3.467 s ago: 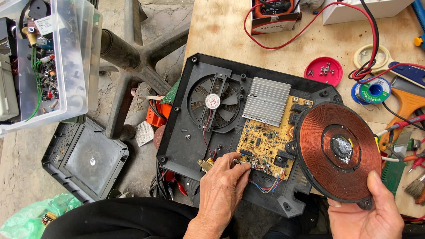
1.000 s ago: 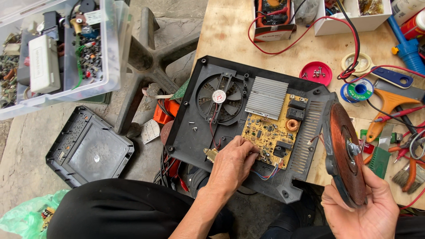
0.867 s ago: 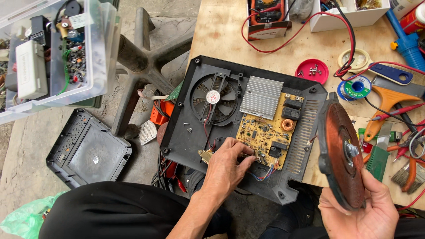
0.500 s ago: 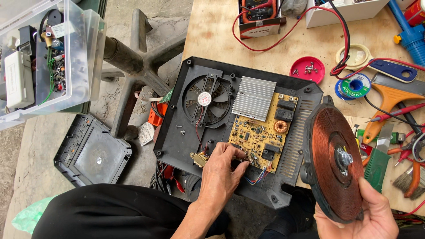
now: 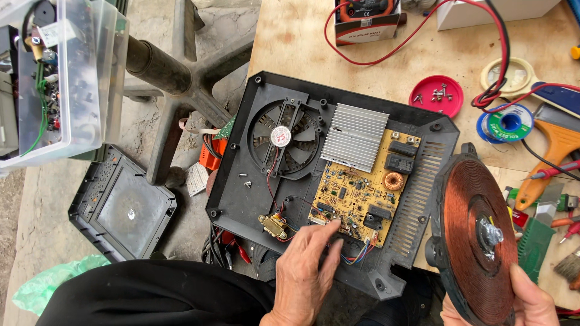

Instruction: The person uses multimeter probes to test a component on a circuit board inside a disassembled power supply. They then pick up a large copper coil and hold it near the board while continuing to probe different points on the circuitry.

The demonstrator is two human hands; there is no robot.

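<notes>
Head view: left hand (image 5: 305, 271) on circuit board (image 5: 356, 193)

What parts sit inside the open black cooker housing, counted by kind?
Cooling fan: 1
Finned heatsink: 1
Circuit board: 1
Total: 3
The left hand touches the board's edge; the right hand holds the copper coil outside the black housing.
</notes>
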